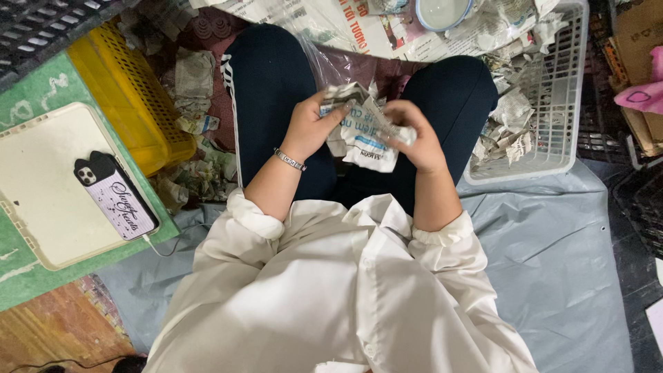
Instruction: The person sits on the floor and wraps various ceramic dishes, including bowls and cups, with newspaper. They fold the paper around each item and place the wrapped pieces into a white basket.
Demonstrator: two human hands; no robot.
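The left hand point(312, 126) and the right hand point(414, 138) are both gripping one crumpled newspaper wad point(362, 128), holding it above the lap between the two dark-trousered knees. The left fingers are curling around the wad's left side with the thumb pressing on its top; the right fingers are bending together and pinching its right edge. A metal bracelet point(290, 160) is sitting on the left wrist.

Taking the wad as landmark: a white basket point(559, 103) with more crumpled paper is lying to its right, close beside the right knee. A yellow crate point(124, 97) is standing well to its left, with paper scraps point(197, 173) lying between the crate and the left knee. Further left, a phone point(116, 195) is resting on a cream tray point(41, 186). Beyond the wad, flat newspaper sheets point(345, 24) are covering the floor, and a round bowl point(442, 12) is sitting on them.
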